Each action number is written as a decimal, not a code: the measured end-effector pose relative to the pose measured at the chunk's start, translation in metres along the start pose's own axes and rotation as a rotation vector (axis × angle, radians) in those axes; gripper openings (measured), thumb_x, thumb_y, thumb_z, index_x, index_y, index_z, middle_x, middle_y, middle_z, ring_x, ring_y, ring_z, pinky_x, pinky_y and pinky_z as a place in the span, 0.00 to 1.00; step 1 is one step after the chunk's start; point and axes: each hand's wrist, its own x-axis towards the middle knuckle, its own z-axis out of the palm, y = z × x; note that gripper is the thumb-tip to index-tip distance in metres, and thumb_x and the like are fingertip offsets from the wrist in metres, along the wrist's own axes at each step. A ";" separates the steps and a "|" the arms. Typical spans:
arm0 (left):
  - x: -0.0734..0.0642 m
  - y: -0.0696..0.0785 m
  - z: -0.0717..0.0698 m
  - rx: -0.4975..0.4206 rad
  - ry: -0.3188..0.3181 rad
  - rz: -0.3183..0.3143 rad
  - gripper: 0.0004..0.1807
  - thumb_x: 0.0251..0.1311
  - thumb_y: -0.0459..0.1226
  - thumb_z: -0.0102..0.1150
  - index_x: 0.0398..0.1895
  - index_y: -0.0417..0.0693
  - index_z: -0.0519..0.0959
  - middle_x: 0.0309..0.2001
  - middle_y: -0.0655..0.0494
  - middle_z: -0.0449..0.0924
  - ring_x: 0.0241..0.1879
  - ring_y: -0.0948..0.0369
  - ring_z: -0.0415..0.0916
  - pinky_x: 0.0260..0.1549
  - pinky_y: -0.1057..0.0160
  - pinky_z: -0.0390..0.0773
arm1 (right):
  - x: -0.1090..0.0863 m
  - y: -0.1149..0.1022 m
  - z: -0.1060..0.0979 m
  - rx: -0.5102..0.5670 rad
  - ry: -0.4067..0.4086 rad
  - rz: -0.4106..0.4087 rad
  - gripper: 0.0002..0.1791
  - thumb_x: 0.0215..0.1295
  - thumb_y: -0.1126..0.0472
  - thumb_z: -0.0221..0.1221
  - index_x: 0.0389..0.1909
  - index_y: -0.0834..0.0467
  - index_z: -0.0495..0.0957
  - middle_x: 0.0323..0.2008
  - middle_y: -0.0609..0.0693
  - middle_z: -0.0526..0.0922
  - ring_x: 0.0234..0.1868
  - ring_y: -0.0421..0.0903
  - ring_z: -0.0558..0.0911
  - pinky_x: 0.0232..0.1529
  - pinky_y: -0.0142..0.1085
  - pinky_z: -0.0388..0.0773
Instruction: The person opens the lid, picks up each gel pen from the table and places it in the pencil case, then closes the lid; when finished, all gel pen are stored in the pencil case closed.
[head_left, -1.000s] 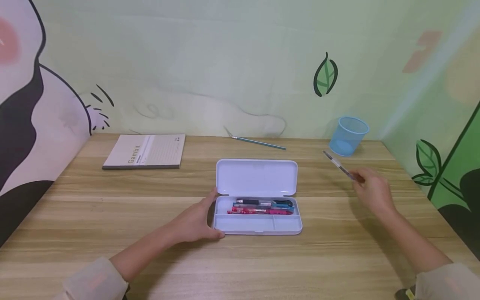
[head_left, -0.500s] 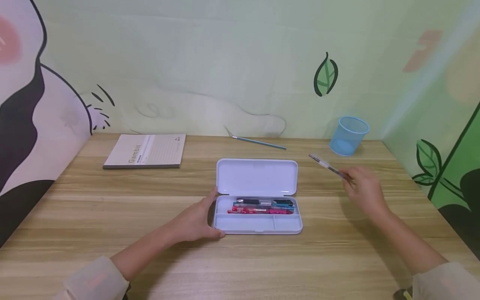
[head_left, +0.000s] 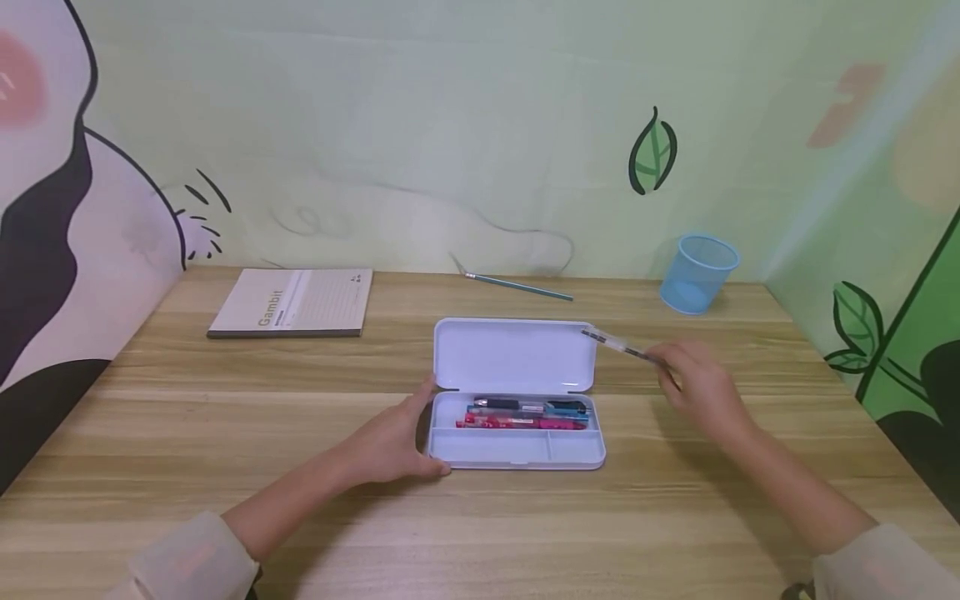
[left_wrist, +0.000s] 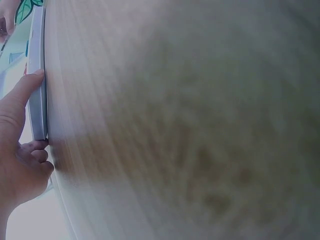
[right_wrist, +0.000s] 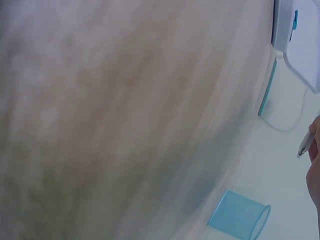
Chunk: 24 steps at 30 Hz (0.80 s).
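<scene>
A white pencil case (head_left: 491,450) lies with its lid up in the middle of the table. Several pens (head_left: 517,422), red, blue and dark, lie in its rear compartment; bare floor shows in the two front ones. My left hand (head_left: 386,442) grips the case's left end, thumb at the front edge; the left wrist view shows the thumb (left_wrist: 25,90) against its side. Between thumb and fingers my right hand (head_left: 699,390) pinches a clear pen with dark parts (head_left: 621,344). It is held in the air, its far tip overlapping the lid's upper right corner in the head view.
A blue mesh cup (head_left: 697,275) stands at the back right. Near the wall lies a blue pencil (head_left: 521,287), behind the lid. At the back left is a notebook (head_left: 300,304). A painted wall (head_left: 412,125) bounds the table's rear.
My right hand has carried the pen leftward from near the cup toward the case's lid, and the pen now lies flatter. The left hand and case stay put.
</scene>
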 end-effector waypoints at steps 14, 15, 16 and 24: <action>0.000 0.001 0.000 -0.012 0.002 -0.007 0.66 0.34 0.44 0.77 0.72 0.41 0.40 0.60 0.42 0.65 0.51 0.54 0.68 0.55 0.53 0.64 | 0.008 -0.025 0.014 0.029 -0.056 -0.129 0.15 0.41 0.78 0.64 0.34 0.65 0.80 0.29 0.55 0.78 0.32 0.53 0.75 0.33 0.43 0.76; 0.000 0.001 0.000 -0.014 0.001 -0.005 0.66 0.34 0.44 0.77 0.72 0.41 0.40 0.60 0.41 0.65 0.51 0.54 0.68 0.55 0.53 0.64 | 0.008 -0.027 0.015 0.036 -0.056 -0.145 0.15 0.41 0.78 0.64 0.34 0.65 0.80 0.30 0.55 0.78 0.32 0.52 0.75 0.33 0.43 0.76; -0.001 0.001 0.000 -0.016 0.001 -0.004 0.66 0.34 0.44 0.77 0.72 0.41 0.40 0.60 0.41 0.66 0.51 0.54 0.68 0.55 0.53 0.64 | 0.009 -0.028 0.016 0.042 -0.057 -0.160 0.16 0.41 0.78 0.64 0.34 0.65 0.80 0.30 0.54 0.78 0.32 0.52 0.75 0.33 0.42 0.76; 0.000 -0.001 0.001 -0.021 -0.002 -0.002 0.66 0.34 0.44 0.77 0.72 0.41 0.40 0.60 0.42 0.66 0.51 0.55 0.68 0.55 0.53 0.64 | 0.013 -0.046 0.025 0.051 -0.141 -0.221 0.16 0.40 0.77 0.67 0.35 0.65 0.81 0.32 0.54 0.78 0.34 0.51 0.75 0.35 0.40 0.75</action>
